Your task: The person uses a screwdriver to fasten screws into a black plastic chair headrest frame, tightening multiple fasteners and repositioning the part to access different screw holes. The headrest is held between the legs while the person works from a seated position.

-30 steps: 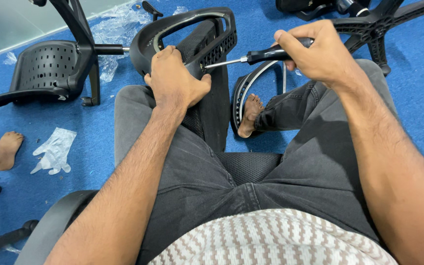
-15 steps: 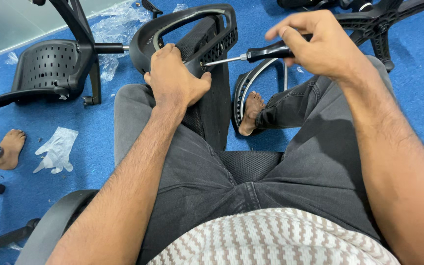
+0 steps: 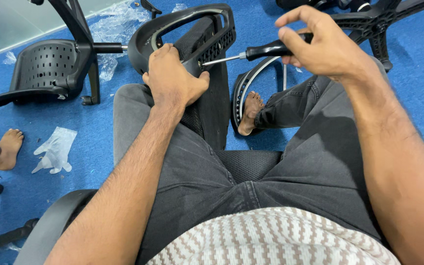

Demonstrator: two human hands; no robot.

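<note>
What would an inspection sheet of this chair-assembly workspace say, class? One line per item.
Surface: blue carpet floor; the person sits with the work on their lap.
Job's things: black chair backrest frame; screwdriver, tip at the frame.
Clutter: plastic wrap; clear wrapping.
Grips: left hand presses on the frame; right hand holds the screwdriver handle.
Cables: nothing seen.
Surroundings: perforated seat shell; star base; another person's bare foot.

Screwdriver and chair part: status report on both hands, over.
Left hand clamps the black chair part on the knee. Right hand grips the screwdriver, tip at the part's frame. Nothing blocks the tool.
</note>
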